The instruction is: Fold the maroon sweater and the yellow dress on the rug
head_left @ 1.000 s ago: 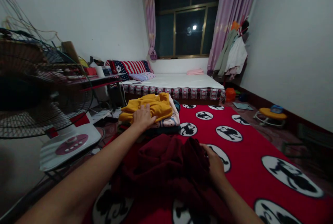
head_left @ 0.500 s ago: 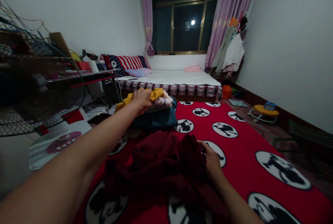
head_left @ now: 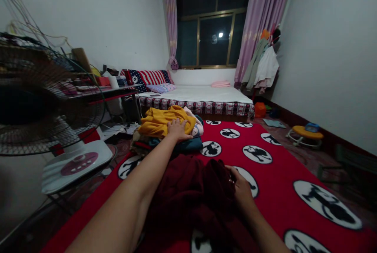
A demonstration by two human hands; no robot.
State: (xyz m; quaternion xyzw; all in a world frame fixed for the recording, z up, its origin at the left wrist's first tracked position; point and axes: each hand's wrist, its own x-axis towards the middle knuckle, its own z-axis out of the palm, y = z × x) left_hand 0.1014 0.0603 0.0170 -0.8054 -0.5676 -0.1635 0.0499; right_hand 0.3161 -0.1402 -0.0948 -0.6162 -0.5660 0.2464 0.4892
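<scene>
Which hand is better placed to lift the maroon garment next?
Probably the right hand: it touches the bunched maroon garment, while the left hand rests on the yellow garment atop the clothes pile.

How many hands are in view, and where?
2: the left hand on the yellow garment atop the clothes pile; the right hand at the right side of the maroon garment.

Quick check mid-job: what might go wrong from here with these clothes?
1. The left hand rests on the rumpled yellow garment atop the clothes pile; a sideways push might slide the upper layers off.
2. The maroon cloth is bunched up beside the right hand, so it could crease or tangle if pulled.
</scene>
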